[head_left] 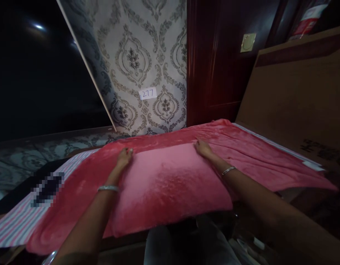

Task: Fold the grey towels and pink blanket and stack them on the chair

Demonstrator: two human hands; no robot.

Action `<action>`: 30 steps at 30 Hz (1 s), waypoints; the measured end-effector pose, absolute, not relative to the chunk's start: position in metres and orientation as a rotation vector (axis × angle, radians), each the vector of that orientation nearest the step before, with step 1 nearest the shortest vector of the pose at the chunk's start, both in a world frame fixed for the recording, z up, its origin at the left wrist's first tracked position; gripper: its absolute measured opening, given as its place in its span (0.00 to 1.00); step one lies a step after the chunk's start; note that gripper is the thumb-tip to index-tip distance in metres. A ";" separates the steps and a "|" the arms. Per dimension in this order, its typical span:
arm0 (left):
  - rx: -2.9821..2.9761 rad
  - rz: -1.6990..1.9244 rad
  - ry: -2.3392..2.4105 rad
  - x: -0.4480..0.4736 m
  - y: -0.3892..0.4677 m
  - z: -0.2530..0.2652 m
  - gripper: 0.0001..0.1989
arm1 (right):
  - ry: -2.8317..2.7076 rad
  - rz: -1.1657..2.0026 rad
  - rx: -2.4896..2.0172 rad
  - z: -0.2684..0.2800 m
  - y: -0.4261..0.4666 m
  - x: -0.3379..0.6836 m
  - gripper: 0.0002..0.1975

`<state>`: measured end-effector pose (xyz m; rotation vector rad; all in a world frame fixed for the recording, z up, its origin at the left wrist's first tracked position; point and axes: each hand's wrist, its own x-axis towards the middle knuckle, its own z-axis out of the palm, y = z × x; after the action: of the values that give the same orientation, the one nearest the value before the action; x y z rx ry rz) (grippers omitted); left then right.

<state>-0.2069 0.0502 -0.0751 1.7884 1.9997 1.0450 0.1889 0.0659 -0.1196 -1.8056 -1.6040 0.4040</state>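
A lighter pink rectangle of plush cloth (pixel 147 173) lies in front of me, with a darker red brushed patch in its middle. Whether it is a separate piece or a folded part of the blanket, I cannot tell. Its far left corner is pinched in my left hand (pixel 125 157), fingers curled. My right hand (pixel 203 148) grips the far right corner, its fingertips partly hidden. Beneath and around it spreads a red-pink plush blanket (pixel 241 158), wrinkled on the right side. The near edge of the cloth hangs close to my legs (pixel 158 246).
Under the blanket a striped sheet (pixel 15 224) shows, with a blurred-out dark item (pixel 47 189) on it. A big cardboard box (pixel 299 84) stands at right, a dark screen (pixel 48 73) at left. Behind are patterned wallpaper (pixel 164 70) with a paper label (pixel 148 93) and a dark red wooden panel (pixel 214 62).
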 end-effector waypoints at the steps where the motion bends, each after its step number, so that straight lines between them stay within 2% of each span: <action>1: 1.861 1.066 1.958 -0.197 0.045 -0.069 0.22 | -1.709 0.329 -1.700 -0.112 0.064 0.179 0.27; 5: 2.322 0.958 1.469 -0.148 0.011 -0.055 0.19 | -2.259 0.090 -1.187 -0.095 0.055 0.127 0.26; 9: 2.696 0.756 1.056 -0.115 -0.018 -0.070 0.22 | -2.574 0.190 -1.156 -0.111 0.050 0.093 0.24; 15: 2.770 0.381 1.290 -0.117 -0.020 -0.120 0.30 | -2.624 0.214 -1.142 -0.139 0.052 0.096 0.25; 19: 2.767 0.223 1.276 -0.117 -0.023 -0.128 0.31 | -2.640 0.191 -1.125 -0.141 0.055 0.098 0.25; 26: 2.793 0.047 0.747 -0.100 -0.105 -0.113 0.38 | -2.638 0.179 -1.128 -0.142 0.055 0.097 0.25; 30: 2.741 0.027 0.451 -0.096 -0.170 -0.108 0.29 | -2.640 0.177 -1.156 -0.143 0.056 0.097 0.25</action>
<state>-0.0956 -0.1696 -0.1080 2.7409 0.4507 0.0273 0.0969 0.0558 -0.1429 -1.1555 -2.6399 0.1773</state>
